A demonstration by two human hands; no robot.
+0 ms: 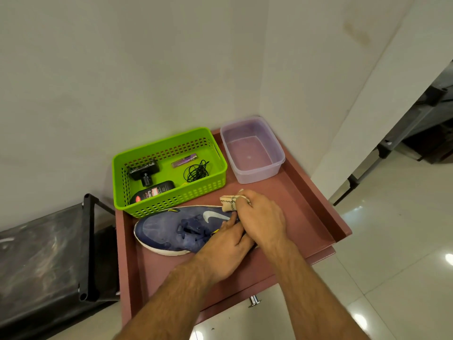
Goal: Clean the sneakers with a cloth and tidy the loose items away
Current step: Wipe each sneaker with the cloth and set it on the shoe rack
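Observation:
A dark blue sneaker (169,229) with a white swoosh and white sole lies on its side on the reddish-brown table top (294,217), toe pointing left. My left hand (225,244) rests over its heel end, fingers reaching toward the collar. My right hand (259,217) grips a beige cloth (229,202) with dark stitching, wrapped round the fingers and pressed against the sneaker's side by the swoosh. The heel is hidden under both hands.
A green slotted basket (117,168) behind the sneaker holds a black brush, a dark polish bottle, a purple tube and a coiled black lace. A clear plastic tub (279,153) stands at the back right. A black rack (88,241) stands left. White walls close behind.

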